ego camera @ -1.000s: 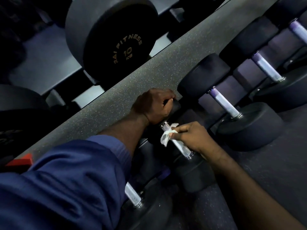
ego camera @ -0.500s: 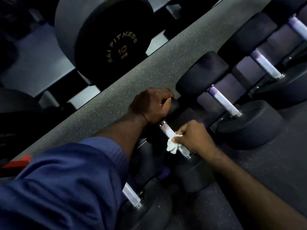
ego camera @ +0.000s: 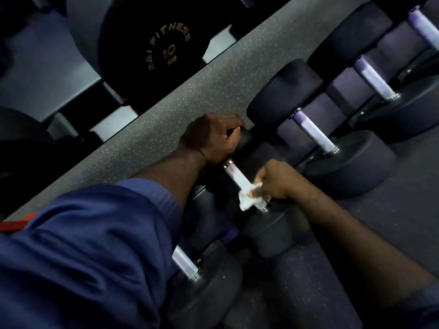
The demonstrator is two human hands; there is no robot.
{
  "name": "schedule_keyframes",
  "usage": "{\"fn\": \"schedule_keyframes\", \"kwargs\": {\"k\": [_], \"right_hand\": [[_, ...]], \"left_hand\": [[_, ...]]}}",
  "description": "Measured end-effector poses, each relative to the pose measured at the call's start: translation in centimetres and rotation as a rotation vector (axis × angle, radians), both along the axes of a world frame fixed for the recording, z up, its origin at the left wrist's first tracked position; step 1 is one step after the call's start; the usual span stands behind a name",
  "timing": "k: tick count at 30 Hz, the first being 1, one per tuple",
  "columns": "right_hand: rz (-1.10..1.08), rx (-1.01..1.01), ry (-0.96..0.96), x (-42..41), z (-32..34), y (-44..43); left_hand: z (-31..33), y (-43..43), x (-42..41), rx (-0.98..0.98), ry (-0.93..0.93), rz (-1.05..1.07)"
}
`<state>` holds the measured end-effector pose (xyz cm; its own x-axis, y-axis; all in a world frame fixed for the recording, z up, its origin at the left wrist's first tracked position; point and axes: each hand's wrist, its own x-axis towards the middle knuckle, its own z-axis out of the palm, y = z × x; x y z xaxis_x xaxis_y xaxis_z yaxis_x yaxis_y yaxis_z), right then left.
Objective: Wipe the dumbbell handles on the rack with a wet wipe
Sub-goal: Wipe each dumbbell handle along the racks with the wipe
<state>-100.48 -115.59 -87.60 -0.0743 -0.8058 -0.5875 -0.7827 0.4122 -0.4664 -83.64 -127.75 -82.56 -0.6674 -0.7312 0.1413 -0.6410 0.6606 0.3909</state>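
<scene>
Far dumbbell head [ego camera: 244, 138] mostly hidden under left hand [ego camera: 211, 138]; lower end of handle [ego camera: 235, 174] buried beneath wet wipe [ego camera: 247, 201], right hand [ego camera: 278, 181].

A loose dark blue fabric sleeve [ego camera: 83, 245] covers the left arm, its soft cloth faintly shiny and gathered into broad folds. The sleeve's cuff edge [ego camera: 152, 187] ends well short of the left hand [ego camera: 213, 138], with bare forearm between them. The right hand [ego camera: 278, 181] and its forearm are bare too.
</scene>
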Motion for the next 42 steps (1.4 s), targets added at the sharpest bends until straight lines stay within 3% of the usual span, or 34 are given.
{"fn": "schedule_keyframes", "kwargs": {"k": [3,5,7,13,20,23,30,35,42], "right_hand": [[-0.126,-0.038,-0.127,0.6,0.7,-1.3],[0.048,0.124,-0.018,0.5,1.0,-1.6],[0.25,0.263,0.233,0.3,1.5,-0.7],[0.404,0.137,0.375,1.4,2.0,3.4],[0.392,0.188,0.401,0.7,2.8,2.4],[0.456,0.282,0.348,0.2,1.6,1.3],[0.542,0.301,0.338,0.5,1.0,0.0],[0.506,0.321,0.19,0.6,1.8,0.0],[0.454,0.313,0.195,0.5,1.6,-0.1]], "left_hand": [[0.0,0.1,0.0,-0.009,0.018,-0.012],[0.0,0.0,-0.1,-0.036,-0.007,-0.027],[0.1,0.0,-0.1,-0.081,-0.037,-0.07],[-0.1,0.2,-0.1,-0.157,-0.12,-0.105],[-0.6,3.4,-0.8,-0.277,-0.19,0.087],[0.0,3.3,-0.8,-0.267,-0.182,0.091],[-0.4,3.4,-0.9,-0.31,-0.112,0.114],[-1.2,2.7,-0.7,-0.299,-0.081,0.107],[-0.8,3.1,-0.6,-0.285,-0.079,0.116]]}}
